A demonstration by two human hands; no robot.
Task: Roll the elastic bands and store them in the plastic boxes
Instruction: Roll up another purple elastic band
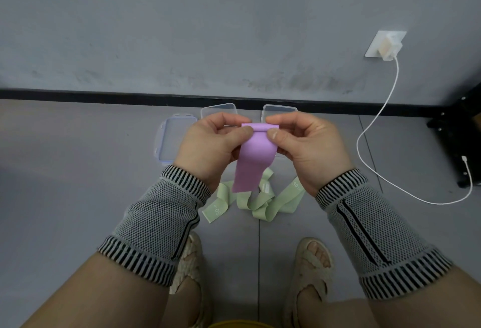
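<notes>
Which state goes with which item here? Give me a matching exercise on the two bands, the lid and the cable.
Items:
1. purple band
2. green band
3. blue-edged lid
4. white cable

States:
A. lying loose and tangled on the floor
B. running from a wall charger down to the floor
C. pinched at its top by the left hand and the right hand, with the start of a roll there
D. lying flat on the floor, left of the hands

Pairs: 1-C, 2-A, 3-D, 4-B
</notes>
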